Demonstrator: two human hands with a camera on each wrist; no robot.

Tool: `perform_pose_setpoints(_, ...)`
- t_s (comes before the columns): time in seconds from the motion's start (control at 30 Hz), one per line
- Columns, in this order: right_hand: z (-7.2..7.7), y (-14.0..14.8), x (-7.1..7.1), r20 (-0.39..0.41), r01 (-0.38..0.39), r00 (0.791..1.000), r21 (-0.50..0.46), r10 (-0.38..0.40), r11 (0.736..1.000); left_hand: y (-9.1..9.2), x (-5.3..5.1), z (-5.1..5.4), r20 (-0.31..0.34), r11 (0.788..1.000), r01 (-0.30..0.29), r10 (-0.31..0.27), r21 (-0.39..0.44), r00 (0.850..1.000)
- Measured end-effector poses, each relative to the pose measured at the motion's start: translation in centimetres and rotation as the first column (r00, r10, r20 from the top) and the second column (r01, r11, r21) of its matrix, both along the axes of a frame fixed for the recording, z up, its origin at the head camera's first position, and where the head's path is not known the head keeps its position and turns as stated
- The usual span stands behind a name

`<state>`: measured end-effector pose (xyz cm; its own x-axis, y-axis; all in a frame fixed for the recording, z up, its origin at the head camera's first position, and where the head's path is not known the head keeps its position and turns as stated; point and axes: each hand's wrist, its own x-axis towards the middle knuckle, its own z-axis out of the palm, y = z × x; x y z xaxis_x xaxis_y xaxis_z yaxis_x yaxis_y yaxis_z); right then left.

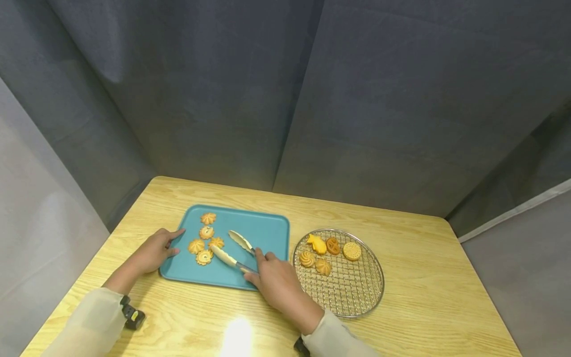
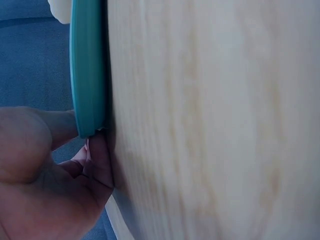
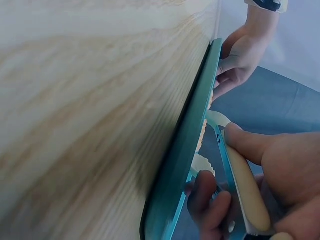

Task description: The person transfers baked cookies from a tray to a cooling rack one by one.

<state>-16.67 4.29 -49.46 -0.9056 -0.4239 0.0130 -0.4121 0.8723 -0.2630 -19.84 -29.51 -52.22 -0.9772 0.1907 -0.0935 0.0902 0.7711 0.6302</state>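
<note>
A blue-green tray point(image 1: 267, 233) holds several flower-shaped cookies point(image 1: 196, 246) on its left half. My left hand point(image 1: 153, 252) grips the tray's left rim; in the left wrist view the thumb lies over the tray point(image 2: 89, 70) and the fingers of that hand point(image 2: 50, 175) curl at its underside. Metal tongs with cream tips point(image 1: 224, 256) are in my right hand point(image 1: 280, 283), their arms spread apart over the tray. The nearer tip is beside the lower right cookies, with nothing held between the tips. In the right wrist view, thumb and fingers of my right hand point(image 3: 295, 170) hold the tongs point(image 3: 245, 187).
Right of the tray stands a round wire rack point(image 1: 352, 292) carrying several biscuits, among them a yellow fish-shaped one point(image 1: 317, 244), a pretzel-shaped one point(image 1: 333, 245) and a round one point(image 1: 352, 251). Grey curtains point(image 1: 223, 99) hang behind the wooden table point(image 1: 424, 277).
</note>
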Motion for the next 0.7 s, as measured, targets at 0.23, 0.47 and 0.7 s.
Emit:
perform_pose_setpoints(0.23, 0.0, -1.1, -0.4, -0.002, 0.011, 1.0, 0.027, -0.011, 1.0, 0.1, 0.0, 0.1, -0.002, 1.0, 0.0, 0.0, -0.008, 1.0)
perform_pose_setpoints(0.47, -0.1, -2.3, -0.5, -0.057, 0.003, 0.998, 0.082, 0.002, 0.997, 0.1, 0.1, 0.1, 0.0, 1.0, -0.006, 0.006, -0.005, 1.0)
perform_pose_setpoints(0.7, -0.4, -2.7, -0.4, -0.114, -0.019, 0.993, 0.118, 0.032, 0.993, 0.1, -0.1, -0.1, 0.006, 1.0, -0.006, 0.006, -0.015, 1.0)
